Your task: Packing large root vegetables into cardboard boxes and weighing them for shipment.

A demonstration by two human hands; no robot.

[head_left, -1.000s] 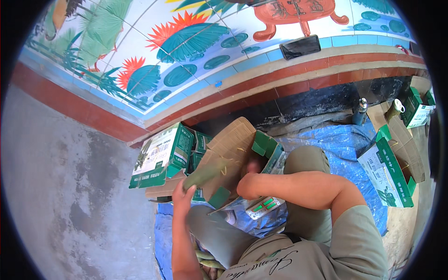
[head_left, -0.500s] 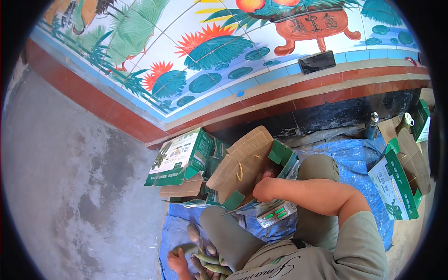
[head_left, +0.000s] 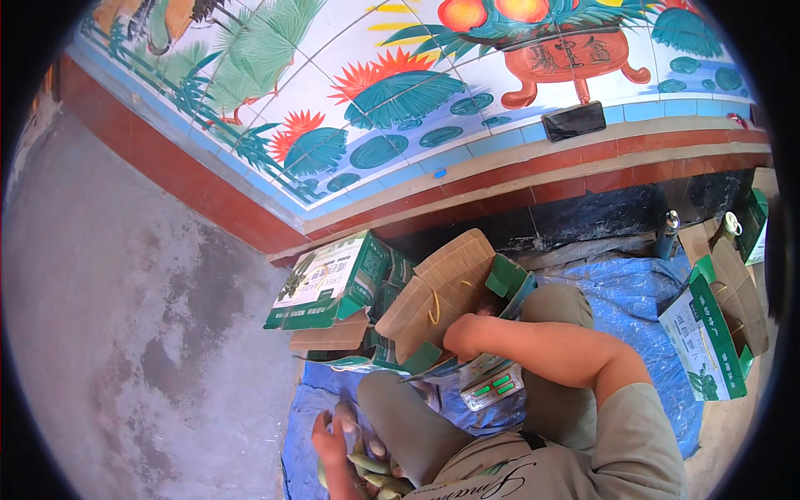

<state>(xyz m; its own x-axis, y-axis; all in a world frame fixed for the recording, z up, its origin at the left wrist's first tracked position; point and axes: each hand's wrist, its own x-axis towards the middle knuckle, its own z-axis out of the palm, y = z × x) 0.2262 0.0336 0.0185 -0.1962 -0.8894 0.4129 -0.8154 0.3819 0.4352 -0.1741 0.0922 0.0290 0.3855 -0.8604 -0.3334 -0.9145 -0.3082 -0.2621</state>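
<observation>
My right hand (head_left: 463, 335) reaches down into an open cardboard carton (head_left: 440, 292) with a green-and-white outside. Its fingers are hidden inside, so what they hold cannot be made out; a little of something reddish shows just beyond the hand. At the lower left, my left hand (head_left: 328, 438) is lifted over a heap of long green and brownish radishes (head_left: 375, 477). Its fingers stand apart with nothing visible between them. A brownish radish (head_left: 346, 414) lies just beside these fingers. Close in front of the carton, between my knees, is a small scale (head_left: 492, 387) with green lit displays.
A green-and-white carton (head_left: 329, 279) stands left of the open one, another carton (head_left: 704, 333) at the right. Blue sheeting (head_left: 625, 292) covers the floor under me. A bottle (head_left: 667, 235) and a can (head_left: 729, 225) stand near the wall; a phone (head_left: 573, 122) rests on its ledge.
My left hand has let go of a green radish and risen a little from the heap. My right arm stays in the carton, and the reddish thing there is now less visible.
</observation>
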